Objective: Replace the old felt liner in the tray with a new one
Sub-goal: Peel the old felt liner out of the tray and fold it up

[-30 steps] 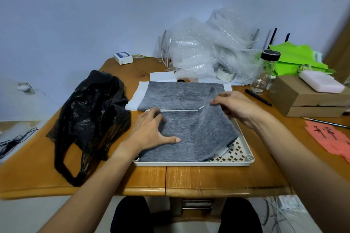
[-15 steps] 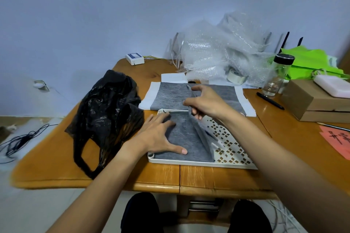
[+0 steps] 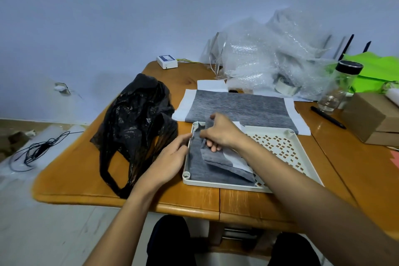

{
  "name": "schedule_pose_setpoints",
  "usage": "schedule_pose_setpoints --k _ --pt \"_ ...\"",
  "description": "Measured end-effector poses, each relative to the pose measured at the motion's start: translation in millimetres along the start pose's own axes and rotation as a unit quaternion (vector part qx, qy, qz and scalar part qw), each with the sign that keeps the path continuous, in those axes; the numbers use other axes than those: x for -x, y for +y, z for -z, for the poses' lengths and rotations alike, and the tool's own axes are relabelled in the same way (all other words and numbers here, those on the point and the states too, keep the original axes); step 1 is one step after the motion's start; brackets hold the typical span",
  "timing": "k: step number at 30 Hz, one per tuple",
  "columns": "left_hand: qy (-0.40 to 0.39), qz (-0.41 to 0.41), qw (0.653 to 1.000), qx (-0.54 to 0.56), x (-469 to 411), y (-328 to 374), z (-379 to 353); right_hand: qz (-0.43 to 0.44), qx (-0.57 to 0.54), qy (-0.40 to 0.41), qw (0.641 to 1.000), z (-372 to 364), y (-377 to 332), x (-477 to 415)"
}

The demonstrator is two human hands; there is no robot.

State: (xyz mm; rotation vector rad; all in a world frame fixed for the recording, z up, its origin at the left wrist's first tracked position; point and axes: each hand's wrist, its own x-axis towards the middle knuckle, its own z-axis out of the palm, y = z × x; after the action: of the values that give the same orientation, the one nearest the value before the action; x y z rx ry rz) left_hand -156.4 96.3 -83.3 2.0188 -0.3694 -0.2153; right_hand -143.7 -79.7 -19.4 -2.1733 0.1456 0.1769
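Observation:
A white perforated tray (image 3: 287, 147) lies on the wooden table. The old grey felt liner (image 3: 216, 165) is folded over to the tray's left side, leaving the right part of the tray floor bare. My right hand (image 3: 220, 131) grips the folded felt near the tray's far left corner. My left hand (image 3: 172, 157) rests against the tray's left rim, fingers at the felt's edge. A second grey felt sheet (image 3: 241, 108) on white backing lies flat just behind the tray.
A crumpled black plastic bag (image 3: 133, 119) sits left of the tray. Bubble wrap (image 3: 269, 58), a tape roll (image 3: 285, 87), a glass jar (image 3: 339, 86), a pen (image 3: 328, 117) and a cardboard box (image 3: 371, 116) crowd the back right. A small white device (image 3: 166, 61) sits far left.
My right hand has pulled the felt further left across the tray, uncovering most of the perforated floor. My left hand slid from on top of the felt to the tray's left rim.

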Motion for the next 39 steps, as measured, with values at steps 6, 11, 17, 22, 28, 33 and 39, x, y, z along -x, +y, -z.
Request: schedule_pose_setpoints --k 6,11,17,22,28,33,39 --pt "0.055 -0.004 0.997 -0.050 10 1 -17 0.010 0.039 -0.021 0.999 -19 6 -8" --pt "0.049 -0.028 0.996 -0.068 10 -2 -16 0.024 0.017 -0.069 0.997 -24 20 -13" --pt "-0.001 -0.053 0.991 -0.126 8 -4 -13 0.185 0.176 0.006 0.967 1 40 -7" --pt "-0.017 -0.054 0.984 -0.167 8 -5 -15 0.210 0.365 -0.015 0.907 11 65 -2" --pt "-0.030 -0.056 0.984 -0.164 10 -1 -15 0.216 0.436 -0.025 0.874 -1 82 5" --pt "-0.086 -0.005 0.976 -0.201 9 5 -12 0.208 0.422 -0.043 0.881 -1 84 5" --pt "-0.134 0.040 0.962 -0.235 7 9 -9 0.209 0.404 -0.002 0.891 19 97 8"
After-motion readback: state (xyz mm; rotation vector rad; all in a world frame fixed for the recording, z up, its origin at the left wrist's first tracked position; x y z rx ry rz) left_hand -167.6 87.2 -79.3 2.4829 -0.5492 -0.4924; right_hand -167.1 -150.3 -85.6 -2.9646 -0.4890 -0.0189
